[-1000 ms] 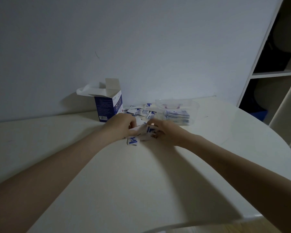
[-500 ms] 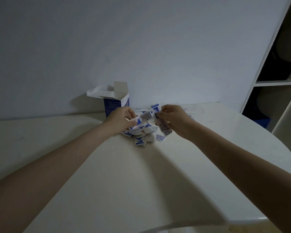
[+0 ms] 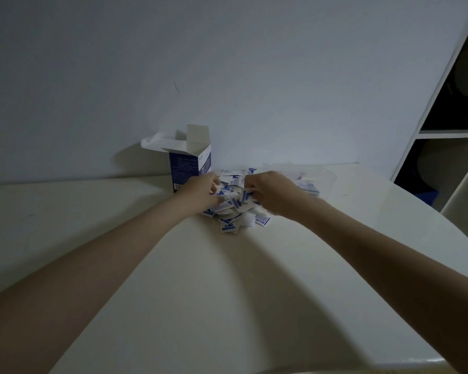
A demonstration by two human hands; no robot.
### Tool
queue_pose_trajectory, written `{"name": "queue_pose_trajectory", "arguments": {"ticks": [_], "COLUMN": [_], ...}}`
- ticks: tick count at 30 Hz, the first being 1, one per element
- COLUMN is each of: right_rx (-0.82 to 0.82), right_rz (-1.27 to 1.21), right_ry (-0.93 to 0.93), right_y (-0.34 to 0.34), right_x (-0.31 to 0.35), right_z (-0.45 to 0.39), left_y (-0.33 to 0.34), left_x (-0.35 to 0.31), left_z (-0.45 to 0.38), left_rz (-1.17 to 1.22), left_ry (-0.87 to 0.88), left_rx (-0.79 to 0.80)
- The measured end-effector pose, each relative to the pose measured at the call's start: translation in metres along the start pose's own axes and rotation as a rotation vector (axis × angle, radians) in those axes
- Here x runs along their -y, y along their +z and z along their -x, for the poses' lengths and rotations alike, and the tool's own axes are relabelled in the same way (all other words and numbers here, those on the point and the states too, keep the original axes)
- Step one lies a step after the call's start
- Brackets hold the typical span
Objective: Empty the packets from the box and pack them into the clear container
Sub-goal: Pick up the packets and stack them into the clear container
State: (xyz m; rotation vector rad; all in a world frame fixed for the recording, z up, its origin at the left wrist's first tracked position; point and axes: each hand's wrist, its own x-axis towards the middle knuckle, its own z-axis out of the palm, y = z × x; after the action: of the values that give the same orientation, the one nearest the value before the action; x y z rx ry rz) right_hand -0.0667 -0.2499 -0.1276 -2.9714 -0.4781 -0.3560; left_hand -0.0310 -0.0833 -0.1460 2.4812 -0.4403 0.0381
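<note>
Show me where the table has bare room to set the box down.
Bare: the table left of the box, and the wide stretch between the forearms. Crowded: the packets heaped under both hands, with the clear container behind the right hand.

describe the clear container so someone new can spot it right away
Start at the white table against the wall, then find the loose packets under both hands. The clear container sits just right of that pile, behind the right hand. It is transparent with packets stacked inside, unlike the opaque blue box.
</note>
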Motion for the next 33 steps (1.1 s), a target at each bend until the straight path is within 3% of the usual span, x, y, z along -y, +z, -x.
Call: {"name": "queue_pose_trajectory", "arguments": {"ticks": [4, 9, 13, 15, 17, 22, 27, 33], "right_rx": [0.114, 0.015, -0.137, -0.152, -0.122, -0.315, -0.140, -0.025], "right_rz": [-0.039, -0.266, -0.766, -1.052, -1.173, -0.820, -0.060, -0.087], "right_ry": [-0.072, 0.026, 0.304, 0.344, 0.353, 0.374, 0.056, -0.005], "right_y": [0.020, 0.037, 0.019, 0.010, 0.006, 0.001, 0.011, 0.033], "right_x": [-0.008, -0.013, -0.009, -0.002, 0.005, 0.004, -0.012, -0.016], "right_z": [0.012, 0.024, 0.013, 0.008, 0.003, -0.007, 0.003, 0.013], "left_y": [0.012, 0.007, 0.002, 0.002, 0.002, -0.007, -0.001, -0.002], "left_x": [0.001, 0.002, 0.004, -0.005, -0.014, -0.008, 0.015, 0.014], "left_z": [-0.003, -0.004, -0.006, -0.001, 0.000, -0.005, -0.012, -0.012], "left_rz": [-0.169, -0.095, 0.179, 0.308, 0.372, 0.035, -0.317, -0.352], "left_ry": [-0.039, -0.051, -0.057, -0.020, 0.040, 0.151, 0.104, 0.172], "left_rx": [0.143, 0.120, 0.031, 0.034, 0.061, 0.091, 0.178, 0.145]}}
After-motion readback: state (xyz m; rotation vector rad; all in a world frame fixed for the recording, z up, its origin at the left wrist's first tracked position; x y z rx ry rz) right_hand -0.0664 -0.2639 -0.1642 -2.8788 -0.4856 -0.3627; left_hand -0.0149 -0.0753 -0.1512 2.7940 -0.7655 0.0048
